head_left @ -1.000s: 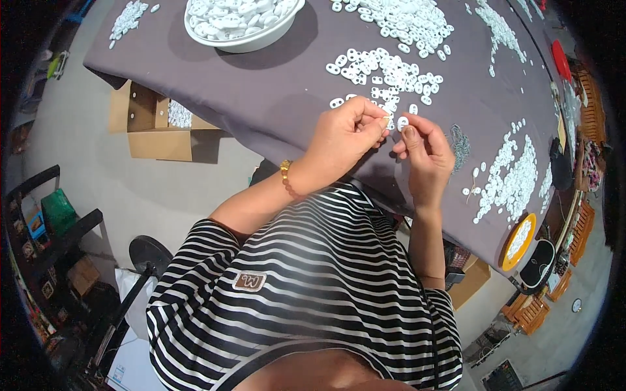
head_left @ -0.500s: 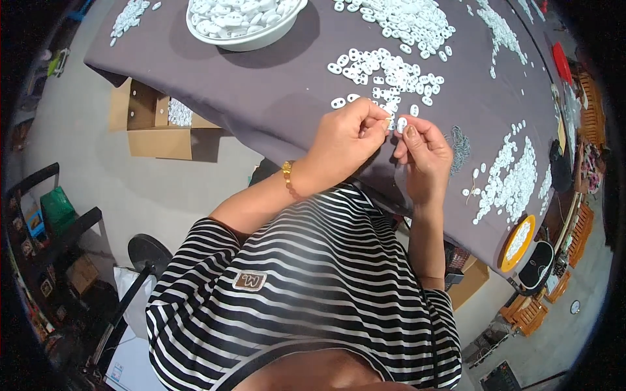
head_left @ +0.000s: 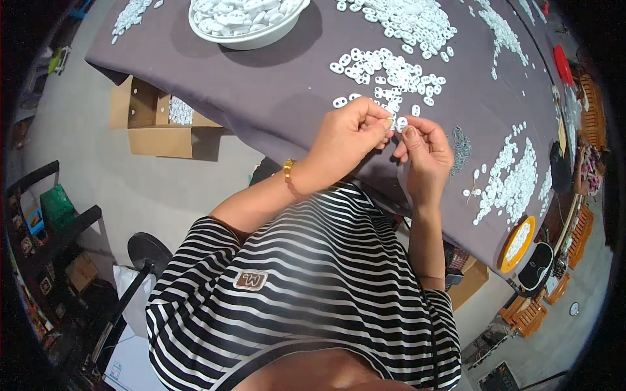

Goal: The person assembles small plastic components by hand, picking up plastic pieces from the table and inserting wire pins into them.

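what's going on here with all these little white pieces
A person has both bare hands raised close together over a table covered in dark grey cloth. The right hand pinches a small white oval piece with holes; the left hand pinches something tiny and yellowish, too small to make out. Loose white pieces lie just beyond, and a heaped white bowl stands farther left.
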### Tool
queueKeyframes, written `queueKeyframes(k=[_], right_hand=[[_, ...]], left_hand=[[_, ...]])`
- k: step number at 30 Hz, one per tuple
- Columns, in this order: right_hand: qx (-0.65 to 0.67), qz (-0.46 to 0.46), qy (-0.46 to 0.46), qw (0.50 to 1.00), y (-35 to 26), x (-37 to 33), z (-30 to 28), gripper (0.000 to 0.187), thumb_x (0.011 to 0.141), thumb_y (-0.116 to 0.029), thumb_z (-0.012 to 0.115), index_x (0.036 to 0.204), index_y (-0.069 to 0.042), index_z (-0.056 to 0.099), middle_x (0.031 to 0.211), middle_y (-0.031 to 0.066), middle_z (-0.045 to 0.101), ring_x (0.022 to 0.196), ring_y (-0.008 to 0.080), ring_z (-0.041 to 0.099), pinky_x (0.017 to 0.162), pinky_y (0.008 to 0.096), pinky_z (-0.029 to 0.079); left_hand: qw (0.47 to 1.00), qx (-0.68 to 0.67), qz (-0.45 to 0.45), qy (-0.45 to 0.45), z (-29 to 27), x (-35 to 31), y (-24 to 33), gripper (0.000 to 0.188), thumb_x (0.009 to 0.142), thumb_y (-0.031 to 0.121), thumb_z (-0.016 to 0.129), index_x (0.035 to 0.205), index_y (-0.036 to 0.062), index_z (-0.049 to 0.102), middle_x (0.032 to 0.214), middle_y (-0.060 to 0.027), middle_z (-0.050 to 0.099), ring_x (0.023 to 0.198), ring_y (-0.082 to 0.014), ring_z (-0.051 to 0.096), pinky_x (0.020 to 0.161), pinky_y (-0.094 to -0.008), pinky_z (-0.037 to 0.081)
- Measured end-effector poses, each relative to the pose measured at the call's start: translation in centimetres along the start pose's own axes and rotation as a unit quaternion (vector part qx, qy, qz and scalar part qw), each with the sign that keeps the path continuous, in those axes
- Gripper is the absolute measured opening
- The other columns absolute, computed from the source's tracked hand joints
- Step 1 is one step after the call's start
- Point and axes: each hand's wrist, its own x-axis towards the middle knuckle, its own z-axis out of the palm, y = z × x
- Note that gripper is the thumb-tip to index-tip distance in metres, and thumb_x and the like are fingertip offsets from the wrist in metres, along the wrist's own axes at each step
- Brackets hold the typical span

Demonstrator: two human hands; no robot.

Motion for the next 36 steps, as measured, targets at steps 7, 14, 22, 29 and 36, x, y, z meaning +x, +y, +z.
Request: queueKeyframes(k=[7,14,22,29,36], right_hand=[[-0.030,-0.019,-0.005,0.999,-0.2,0.1,0.0,0.016,0.094,-0.007,0.063,0.106,0.003,0.067,0.081,0.0019,0.064,0.062,0.0048,0.054,0.055,0.0175,0.039],[-0.110,-0.053,0.001,0.993,-0.7,0.2,-0.3,0.016,0.094,-0.007,0.062,0.107,0.002,0.069,0.081,-0.0001,0.062,0.063,0.0038,0.051,0.056,0.0178,0.040],[-0.150,-0.068,-0.018,0.986,-0.7,0.1,-0.7,0.017,0.092,-0.002,0.062,0.108,0.003,0.068,0.087,0.0013,0.060,0.066,0.0051,0.053,0.059,0.0196,0.044],[-0.314,-0.198,-0.036,0.928,-1.4,-0.1,-0.3,0.032,0.080,0.001,0.071,0.111,0.000,0.067,0.094,0.0053,0.062,0.074,0.0105,0.056,0.064,0.0242,0.046],[-0.359,-0.247,-0.017,0.900,-1.1,0.0,-0.6,0.033,0.079,0.003,0.072,0.111,-0.001,0.067,0.093,0.0094,0.063,0.073,0.0155,0.058,0.064,0.0270,0.048]], left_hand=[[0.990,-0.109,-0.079,-0.036,-0.3,0.3,-0.9,0.015,0.097,0.009,0.059,0.104,-0.0035,0.058,0.095,-0.0106,0.067,0.085,-0.0131,0.066,0.074,-0.0257,0.057],[0.984,-0.146,-0.087,-0.049,-0.1,0.4,-0.7,0.018,0.099,0.014,0.056,0.102,-0.0034,0.057,0.093,-0.0100,0.066,0.085,-0.0132,0.067,0.074,-0.0258,0.057],[0.983,-0.145,-0.087,-0.068,0.2,0.5,-1.3,0.017,0.099,0.014,0.056,0.101,-0.0036,0.056,0.092,-0.0110,0.066,0.082,-0.0144,0.068,0.073,-0.0267,0.058],[0.979,-0.169,-0.091,-0.069,0.2,0.6,-1.5,0.017,0.098,0.012,0.057,0.106,-0.0027,0.056,0.099,-0.0110,0.065,0.089,-0.0163,0.067,0.078,-0.0280,0.058],[0.980,-0.146,-0.088,-0.098,0.0,0.8,-1.4,0.018,0.097,0.012,0.059,0.108,-0.0023,0.056,0.098,-0.0102,0.065,0.089,-0.0151,0.066,0.074,-0.0266,0.057]])
